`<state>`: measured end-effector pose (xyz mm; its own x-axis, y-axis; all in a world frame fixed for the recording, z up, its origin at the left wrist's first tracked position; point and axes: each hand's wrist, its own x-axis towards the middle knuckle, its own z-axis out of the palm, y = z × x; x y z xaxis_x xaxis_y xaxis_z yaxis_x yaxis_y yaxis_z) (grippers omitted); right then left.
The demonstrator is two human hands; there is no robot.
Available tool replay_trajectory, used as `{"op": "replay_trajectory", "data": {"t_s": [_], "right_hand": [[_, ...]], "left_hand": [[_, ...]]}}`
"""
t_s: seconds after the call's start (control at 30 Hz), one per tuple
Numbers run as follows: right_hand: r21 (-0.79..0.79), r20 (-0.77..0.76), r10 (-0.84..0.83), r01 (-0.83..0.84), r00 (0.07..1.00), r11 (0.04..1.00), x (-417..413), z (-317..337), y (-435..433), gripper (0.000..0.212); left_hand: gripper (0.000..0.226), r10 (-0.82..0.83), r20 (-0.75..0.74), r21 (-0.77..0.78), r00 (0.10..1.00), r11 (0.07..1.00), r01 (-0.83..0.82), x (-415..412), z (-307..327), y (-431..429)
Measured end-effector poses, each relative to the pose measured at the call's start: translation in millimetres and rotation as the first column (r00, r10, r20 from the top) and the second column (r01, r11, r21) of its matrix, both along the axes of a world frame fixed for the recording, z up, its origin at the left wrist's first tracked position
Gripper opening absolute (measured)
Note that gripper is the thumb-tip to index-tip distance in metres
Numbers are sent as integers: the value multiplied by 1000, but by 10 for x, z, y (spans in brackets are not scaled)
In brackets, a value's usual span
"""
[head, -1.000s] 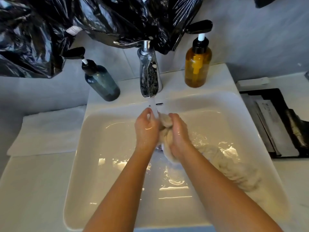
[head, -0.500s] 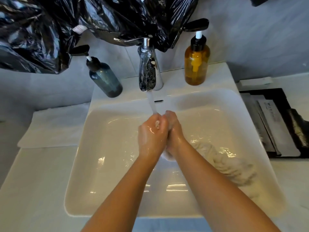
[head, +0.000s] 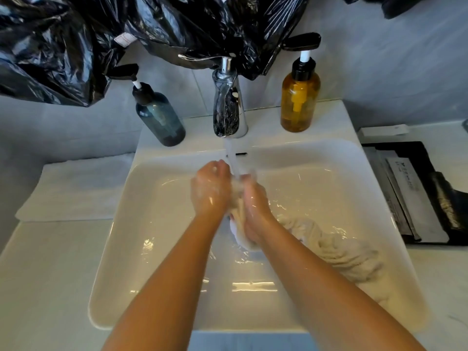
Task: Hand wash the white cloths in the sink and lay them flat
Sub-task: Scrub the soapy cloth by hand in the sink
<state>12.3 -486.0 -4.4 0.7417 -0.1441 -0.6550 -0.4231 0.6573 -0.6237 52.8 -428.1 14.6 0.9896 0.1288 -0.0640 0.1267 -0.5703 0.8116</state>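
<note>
Dim warm light, glare on the wet sink [head: 157, 249], wide-angle edge bending.

Wall [head: 379, 72]: grey, matte, with one faint joint line behind the tap [head: 228, 110]. Crumpled black plastic sheeting [head: 63, 46] hangs over its upper part and shows bright glints. Counter [head: 45, 274]: pale, smooth, running on both sides of the sink [head: 329, 115]. Left of the chrome tap stands a blue pump bottle [head: 162, 122], tilted in this wide view. Right of it stands an amber pump bottle [head: 298, 102]. Far right on the counter: a black tray [head: 430, 188] of grey flat packets, with a small white box [head: 385, 130] behind it against the wall. Light is warm.
</note>
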Motion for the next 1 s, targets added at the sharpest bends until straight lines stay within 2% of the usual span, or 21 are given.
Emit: {"op": "replay_trajectory", "data": {"t_s": [0.07, 0.1, 0.17, 0.2, 0.23, 0.3, 0.37, 0.4, 0.43, 0.5, 0.53, 0.6, 0.67, 0.73, 0.77, 0.83, 0.9, 0.97, 1.0], "right_hand": [[-107, -3, 45, -45, 999, 993, 3, 37, -22, 44], [-120, -15, 68, -69, 998, 990, 8, 53, -74, 51], [-71, -1, 94, -94, 996, 993, 17, 52, -221, 64], [-60, 26, 97, -95, 995, 994, 18, 63, -276, 68], [-76, 63, 109, -104, 992, 992, 5, 112, -302, 68], [-169, 105, 140, -121, 985, 978, -4, 139, -275, 58], [-268, 135, 168, -127, 976, 955, -11, 167, -232, 46], [-295, 156, 153, -102, 976, 950, -4, 179, -228, 43], [-301, 177, 124, -67, 976, 951, 8, 182, -251, 41], [-288, 202, 88, -27, 975, 957, 18, 190, -317, 40], [-306, 210, 111, -42, 971, 951, 15, 187, -348, 42], [-417, 180, 302, -205, 936, 885, -15, 172, -405, 57], [-494, 87, 539, -433, 838, 754, -60, 153, -467, 73], [-451, 73, 675, -579, 735, 679, -115, 111, -570, 78], [-418, 117, 680, -585, 724, 695, -120, 89, -625, 71], [-377, 202, 537, -441, 819, 815, -89, 23, -695, 41], [-324, 268, 303, -211, 915, 922, -20, -38, -704, 23], [-250, 249, 144, -80, 958, 965, 62, -83, -603, 23], [-221, 199, 102, -56, 975, 974, 91, -85, -514, 33]], "left_hand": [[34, -86, 26, 60, 996, 995, 85, 225, -8, 166], [27, -172, 22, 165, 985, 972, 166, 275, -10, 286], [13, -330, -35, 348, 943, 881, 321, 249, 70, 551], [23, -415, -58, 371, 908, 835, 405, 200, 113, 667], [34, -509, -69, 338, 858, 797, 500, 164, 157, 767], [51, -683, -125, 175, 719, 698, 694, 58, 255, 819], [67, -772, -193, 50, 605, 608, 792, -55, 250, 734], [71, -767, -202, 47, 609, 613, 788, -61, 220, 682], [65, -736, -194, 62, 649, 651, 757, -53, 217, 637], [33, -637, -120, 161, 762, 745, 648, 13, 255, 591], [24, -605, -63, 190, 794, 774, 604, 55, 286, 580], [30, -588, -8, 116, 809, 803, 585, 135, 374, 577], [39, -564, -42, -7, 824, 825, 565, 202, 464, 595], [40, -511, -83, -137, 856, 856, 498, 266, 515, 634], [36, -487, -95, -202, 868, 864, 462, 281, 532, 656], [20, -436, -102, -334, 894, 862, 382, 254, 518, 704], [24, -457, -117, -430, 882, 823, 370, 176, 447, 744], [14, -495, -67, -412, 866, 805, 428, 30, 359, 681], [4, -476, -30, -375, 879, 821, 431, -46, 311, 602]]}}
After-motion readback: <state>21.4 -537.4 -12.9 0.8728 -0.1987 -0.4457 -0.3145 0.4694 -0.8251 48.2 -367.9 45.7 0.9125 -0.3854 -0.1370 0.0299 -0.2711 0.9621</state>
